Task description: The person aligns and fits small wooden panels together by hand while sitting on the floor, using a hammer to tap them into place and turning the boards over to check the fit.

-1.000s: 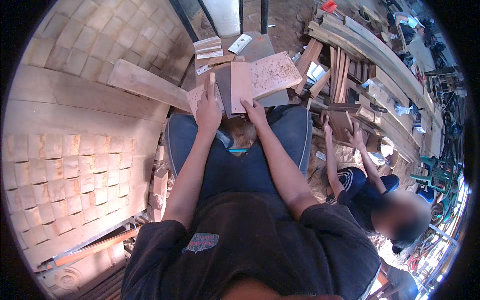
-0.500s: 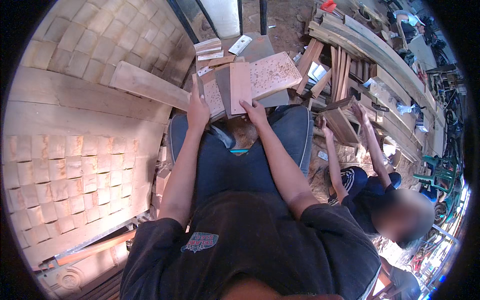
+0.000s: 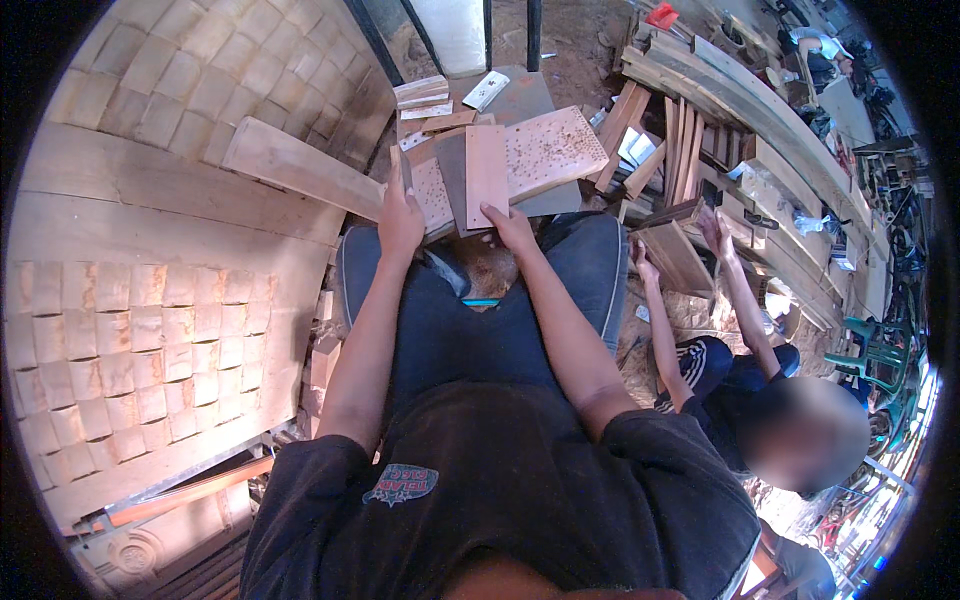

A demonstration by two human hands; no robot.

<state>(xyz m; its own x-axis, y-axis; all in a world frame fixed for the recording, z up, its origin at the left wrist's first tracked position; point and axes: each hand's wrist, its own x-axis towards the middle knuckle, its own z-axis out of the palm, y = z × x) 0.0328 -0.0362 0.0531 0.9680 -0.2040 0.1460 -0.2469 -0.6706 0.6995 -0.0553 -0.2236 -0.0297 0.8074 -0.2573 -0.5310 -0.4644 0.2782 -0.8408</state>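
Note:
My left hand is closed around the lower end of a narrow wooden strip, seen nearly edge-on. With my right hand I grip the near end of a small flat reddish-brown board, thumb on top. Under that board lies a dark grey sheet, its material unclear. Both rest over a thick pale plank with many small dark holes or specks, set crosswise in front of my knees. The fingers beneath the small board are partly hidden.
Short wooden offcuts and a white plate with holes lie beyond the plank. A long board juts in beside a block-patterned wooden panel at left. At right, a co-worker holds a wooden box-like piece near stacked timber.
My hands keep nearly the same hold on the strip and the board; the view shifts slightly. The co-worker's wooden piece has turned a little.

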